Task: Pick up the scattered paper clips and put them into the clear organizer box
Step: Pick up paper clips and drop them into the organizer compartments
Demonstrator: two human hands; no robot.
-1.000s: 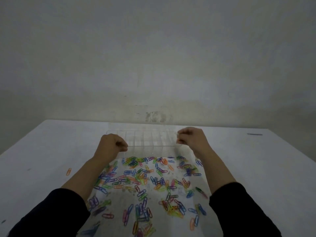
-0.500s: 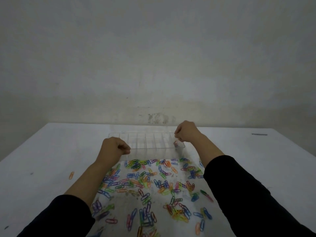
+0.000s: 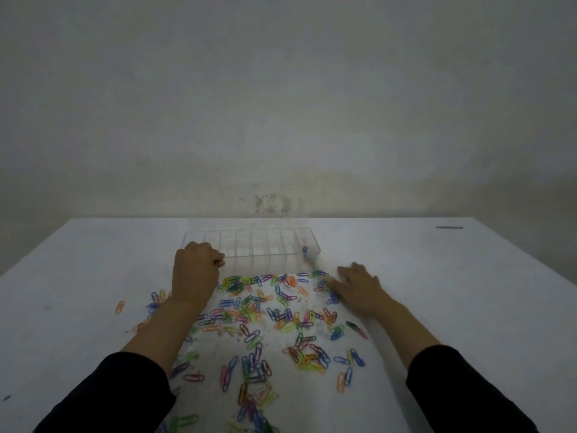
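Note:
A clear organizer box point(image 3: 249, 237) with several compartments lies at the far middle of the white table point(image 3: 468, 292). One or two paper clips point(image 3: 304, 249) sit in its right end compartment. Many coloured paper clips point(image 3: 274, 310) are scattered on the table between my forearms, from the box toward me. My left hand point(image 3: 195, 271) is a closed fist at the box's front left corner; whether it holds anything is hidden. My right hand point(image 3: 359, 285) is blurred, with fingers spread low over clips at the pile's right edge.
A stray orange clip point(image 3: 119, 306) lies apart on the left. A few more clips sit just left of my left forearm. A short dark mark point(image 3: 449, 227) shows near the table's far right edge. A bare wall stands behind the table.
My right hand has come down from the box's right end to the pile's right edge and opened its fingers. Clips now lie in the right end compartment. My left fist has barely moved.

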